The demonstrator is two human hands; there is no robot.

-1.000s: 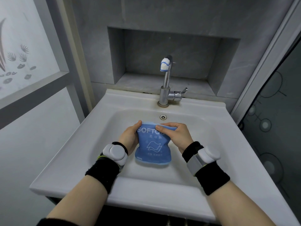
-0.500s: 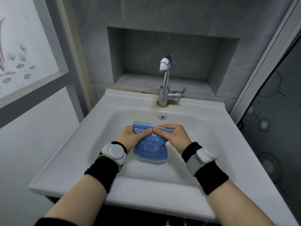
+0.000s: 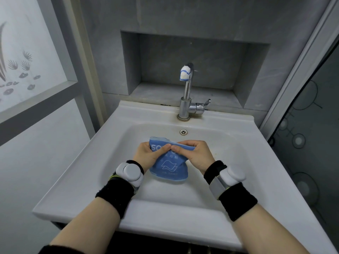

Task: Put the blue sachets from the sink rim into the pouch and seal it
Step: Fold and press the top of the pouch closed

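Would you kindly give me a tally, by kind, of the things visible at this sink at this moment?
Blue pouch: 1
Hands: 2, left hand and right hand, both pinching the pouch's top
White wrist devices: 2
Black wristbands: 2
Tap: 1
Sink: 1
Total: 9

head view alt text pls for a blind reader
Two bare hands pinch the top edge of a blue pouch over a white sink, the left hand and right hand meeting at its middle. A chrome tap stands behind the basin.
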